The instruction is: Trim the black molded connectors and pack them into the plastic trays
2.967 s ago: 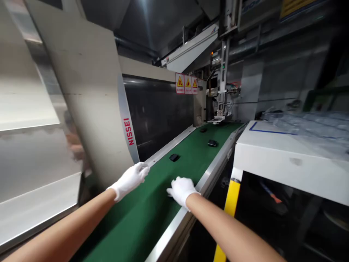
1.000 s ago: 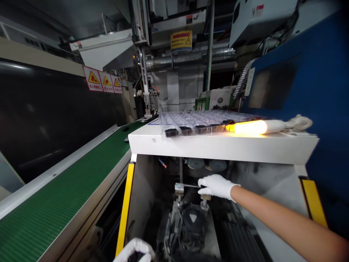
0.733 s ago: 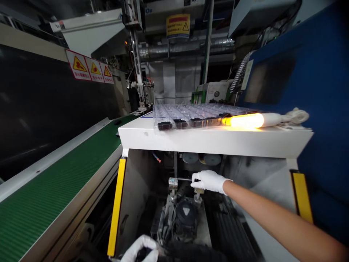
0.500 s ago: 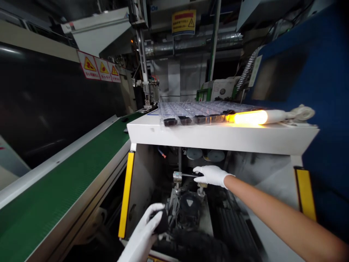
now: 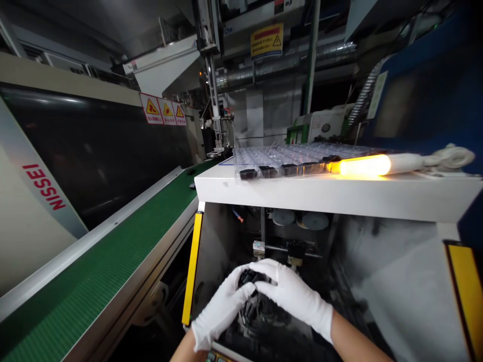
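Observation:
Both hands wear white gloves and meet in front of the open machine bay. My left hand (image 5: 226, 304) is closed around a small black part (image 5: 249, 277), its thumb along the near side. From the right, my right hand (image 5: 290, 291) closes its fingers on the same black part. Gloved fingers hide much of the part's outline. Just beyond the hands, another black piece (image 5: 297, 248) sits on a metal fixture with a thin rod (image 5: 277, 248).
A white shelf (image 5: 320, 193) above the bay carries a clear plastic tray (image 5: 279, 157) with black parts and a glowing lamp (image 5: 364, 165). Left runs a green conveyor (image 5: 113, 241). Yellow strips (image 5: 192, 269) edge the bay; two grey discs hang inside.
My right hand has left the fixture and come down to the black part in my left hand, which has moved up and right. A black piece now shows on the fixture. The view has shifted.

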Demonstrator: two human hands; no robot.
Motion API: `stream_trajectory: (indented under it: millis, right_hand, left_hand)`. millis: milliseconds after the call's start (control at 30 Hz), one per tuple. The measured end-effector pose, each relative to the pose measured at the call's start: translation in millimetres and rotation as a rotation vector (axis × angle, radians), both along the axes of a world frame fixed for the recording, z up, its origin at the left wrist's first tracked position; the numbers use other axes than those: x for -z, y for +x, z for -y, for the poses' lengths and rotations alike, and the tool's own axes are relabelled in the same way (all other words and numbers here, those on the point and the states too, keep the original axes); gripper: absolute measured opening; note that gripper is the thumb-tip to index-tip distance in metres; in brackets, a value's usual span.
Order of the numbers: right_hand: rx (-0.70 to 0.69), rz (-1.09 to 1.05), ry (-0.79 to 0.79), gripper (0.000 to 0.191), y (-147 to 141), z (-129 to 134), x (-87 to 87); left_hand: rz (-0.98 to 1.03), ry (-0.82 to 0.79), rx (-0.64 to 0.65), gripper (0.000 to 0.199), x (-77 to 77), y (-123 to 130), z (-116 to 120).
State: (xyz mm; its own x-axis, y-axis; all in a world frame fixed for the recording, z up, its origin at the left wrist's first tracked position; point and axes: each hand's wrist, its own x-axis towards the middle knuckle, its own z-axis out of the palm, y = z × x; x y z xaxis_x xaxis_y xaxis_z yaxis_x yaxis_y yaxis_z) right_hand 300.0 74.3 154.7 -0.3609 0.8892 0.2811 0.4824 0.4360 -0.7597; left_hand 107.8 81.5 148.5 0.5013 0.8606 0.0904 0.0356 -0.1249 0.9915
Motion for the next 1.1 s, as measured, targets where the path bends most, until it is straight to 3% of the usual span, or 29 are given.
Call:
stream_trajectory:
  millis: [100, 267, 367, 533, 667, 800, 967, 1100]
  right_hand:
    - [0.091, -0.082, 0.039, 0.03, 4, -27, 1.0]
    - [0.229, -0.056, 0.131, 0.043, 15, -77, 7.9]
    - [0.314, -0.02, 0.127, 0.043, 21, -96, 16.5]
    - [0.448, 0.052, 0.063, 0.045, 20, -105, 35.2]
    - [0.507, 0.106, 0.015, 0.044, 12, -105, 44.2]
    - [0.553, 0.147, -0.01, 0.044, 8, -106, 45.6]
    - [0.579, 0.099, -0.028, 0.051, 14, -100, 48.7]
    - [0.636, 0.004, -0.02, 0.053, 14, -72, 60.0]
  left_hand:
    - [-0.052, 0.062, -0.083, 0.038, -1.6, 13, -31]
    - [-0.221, 0.294, -0.255, 0.037, -5.3, 45, -99]
    - [-0.293, 0.319, -0.235, 0.036, -1.4, 61, -128]
    - [-0.377, 0.353, -0.134, 0.034, 8.3, 67, -155]
    - [-0.385, 0.36, -0.084, 0.031, 13.3, 62, -164]
    - [-0.361, 0.354, -0.107, 0.033, 22.7, 64, -153]
    - [-0.325, 0.322, -0.363, 0.029, 39.8, 88, -133]
    - [-0.305, 0.317, -0.552, 0.015, 50.1, 107, -131]
